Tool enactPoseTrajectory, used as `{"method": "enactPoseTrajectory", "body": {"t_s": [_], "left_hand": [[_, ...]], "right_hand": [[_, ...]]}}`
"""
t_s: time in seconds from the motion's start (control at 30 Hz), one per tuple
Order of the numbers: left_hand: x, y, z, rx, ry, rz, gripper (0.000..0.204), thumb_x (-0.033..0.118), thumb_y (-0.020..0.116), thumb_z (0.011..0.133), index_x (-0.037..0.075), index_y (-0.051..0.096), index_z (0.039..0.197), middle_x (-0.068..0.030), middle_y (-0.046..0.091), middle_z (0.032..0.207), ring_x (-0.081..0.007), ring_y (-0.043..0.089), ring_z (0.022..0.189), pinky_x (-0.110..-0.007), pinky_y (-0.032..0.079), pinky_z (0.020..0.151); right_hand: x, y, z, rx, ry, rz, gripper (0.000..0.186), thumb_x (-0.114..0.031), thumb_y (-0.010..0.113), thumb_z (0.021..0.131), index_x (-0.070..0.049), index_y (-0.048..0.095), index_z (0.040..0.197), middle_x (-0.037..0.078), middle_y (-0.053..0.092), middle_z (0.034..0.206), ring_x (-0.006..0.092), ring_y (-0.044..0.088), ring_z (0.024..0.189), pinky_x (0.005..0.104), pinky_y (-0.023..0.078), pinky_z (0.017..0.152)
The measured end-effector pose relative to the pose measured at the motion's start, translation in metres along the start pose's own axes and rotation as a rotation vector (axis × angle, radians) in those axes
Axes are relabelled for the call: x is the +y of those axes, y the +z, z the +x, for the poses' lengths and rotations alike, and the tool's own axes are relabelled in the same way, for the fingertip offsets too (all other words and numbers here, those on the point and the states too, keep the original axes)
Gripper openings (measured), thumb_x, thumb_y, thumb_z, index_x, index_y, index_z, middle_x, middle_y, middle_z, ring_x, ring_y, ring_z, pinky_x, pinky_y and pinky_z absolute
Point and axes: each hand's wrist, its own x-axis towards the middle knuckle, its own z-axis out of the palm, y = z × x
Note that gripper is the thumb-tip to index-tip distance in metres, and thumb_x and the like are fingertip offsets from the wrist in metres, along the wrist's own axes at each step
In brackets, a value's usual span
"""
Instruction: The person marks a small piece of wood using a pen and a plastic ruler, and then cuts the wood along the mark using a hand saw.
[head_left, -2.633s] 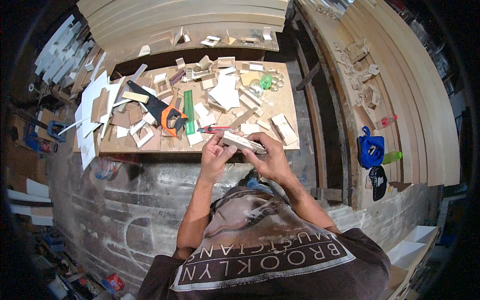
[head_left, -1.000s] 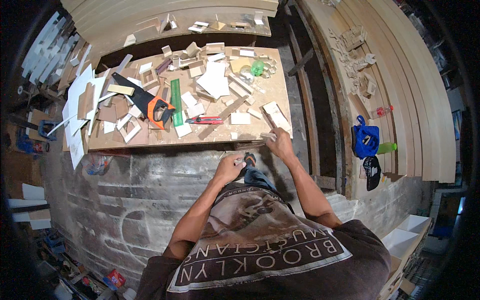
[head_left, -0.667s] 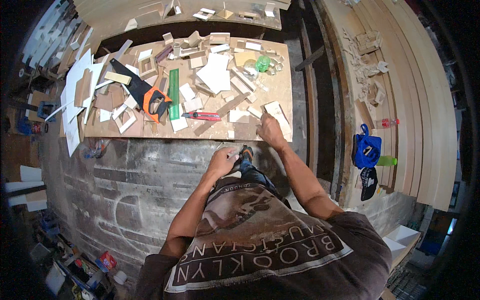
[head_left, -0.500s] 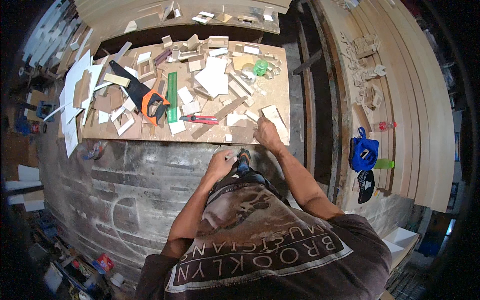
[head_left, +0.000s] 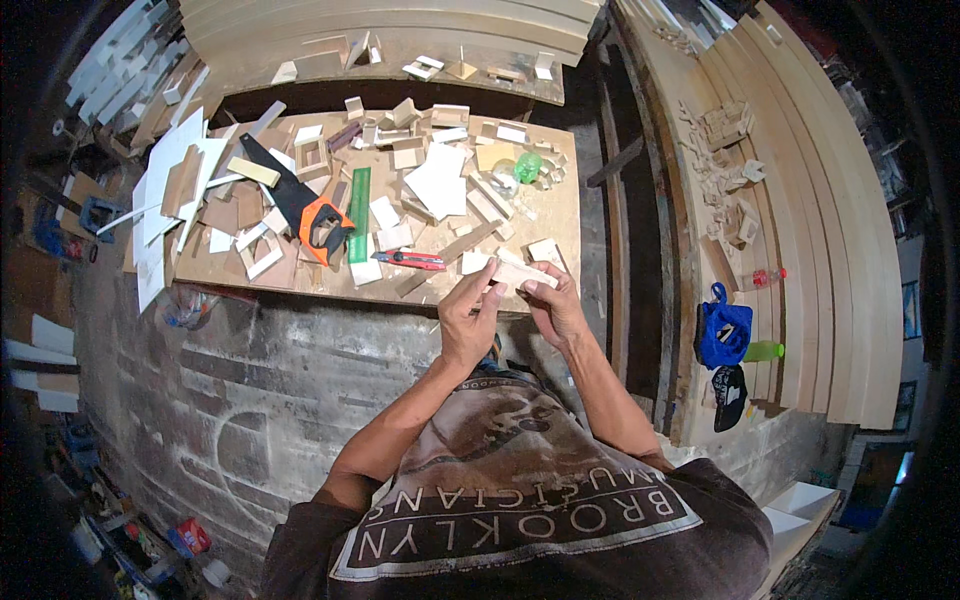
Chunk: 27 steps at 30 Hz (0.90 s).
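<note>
Between both hands, at the table's front right edge, is a small pale wooden piece (head_left: 514, 275). My left hand (head_left: 468, 322) pinches its left end, and my right hand (head_left: 556, 306) grips the right end with the thumb on top. The fingers partly cover the piece. Just beyond my right hand, another light wooden block (head_left: 546, 254) lies on the worktable (head_left: 330, 290). To the left of the hands lies a red utility knife (head_left: 408, 260), beside a green ruler (head_left: 360, 215) and a handsaw with an orange and black handle (head_left: 326, 228).
Wood offcuts and small box-like wooden pieces (head_left: 312, 155) cover much of the table. White sheets (head_left: 436, 182) and a green bottle piece (head_left: 528, 167) lie among them. On the right, long boards (head_left: 800, 220) carry a blue bag (head_left: 724, 330), bottles and a black cap (head_left: 730, 395).
My right hand has left the table's front right corner. My left hand has risen from near my body to meet it, and both now hold the wooden piece. The view has shifted slightly.
</note>
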Motion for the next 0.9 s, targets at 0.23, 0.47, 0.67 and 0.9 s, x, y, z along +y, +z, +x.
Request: {"method": "enactPoseTrajectory", "body": {"t_s": [0.23,0.47,0.67,0.9], "left_hand": [[0.010,-0.002,-0.001,0.081,0.108,-0.178,0.037,-0.004,0.066,0.090,-0.001,0.065,0.127,-0.0142,0.069,0.116,-0.0133,0.066,0.095,-0.025,0.058,0.069],[0.028,-0.008,-0.002,0.096,0.031,-0.261,0.039,-0.001,0.068,0.090,-0.002,0.062,0.129,-0.0145,0.067,0.117,-0.0159,0.066,0.099,-0.024,0.059,0.068],[0.029,-0.005,0.003,0.159,-0.064,-0.261,0.037,0.001,0.068,0.092,-0.002,0.063,0.128,-0.0135,0.068,0.112,-0.0147,0.066,0.091,-0.025,0.061,0.063],[0.023,-0.003,0.009,0.149,-0.192,-0.545,0.039,0.003,0.065,0.094,-0.005,0.054,0.130,-0.0096,0.065,0.112,-0.0144,0.067,0.093,-0.027,0.063,0.063]], "right_hand": [[0.002,0.017,-0.008,-0.062,-0.016,0.146,0.028,-0.005,0.074,0.083,-0.003,0.064,0.108,0.009,0.069,0.105,0.0177,0.064,0.097,0.0320,0.050,0.089],[-0.001,0.036,-0.010,-0.077,-0.004,0.211,0.029,-0.004,0.075,0.082,-0.002,0.063,0.108,0.010,0.069,0.104,0.0181,0.065,0.095,0.0320,0.051,0.088],[-0.005,0.041,-0.008,-0.044,-0.039,0.110,0.026,0.000,0.074,0.083,-0.001,0.062,0.106,0.009,0.069,0.102,0.0158,0.065,0.095,0.0294,0.052,0.087],[-0.004,0.065,-0.015,0.161,-0.114,0.086,0.028,0.006,0.071,0.085,0.001,0.059,0.110,0.010,0.068,0.101,0.0166,0.065,0.094,0.0309,0.053,0.088]]}}
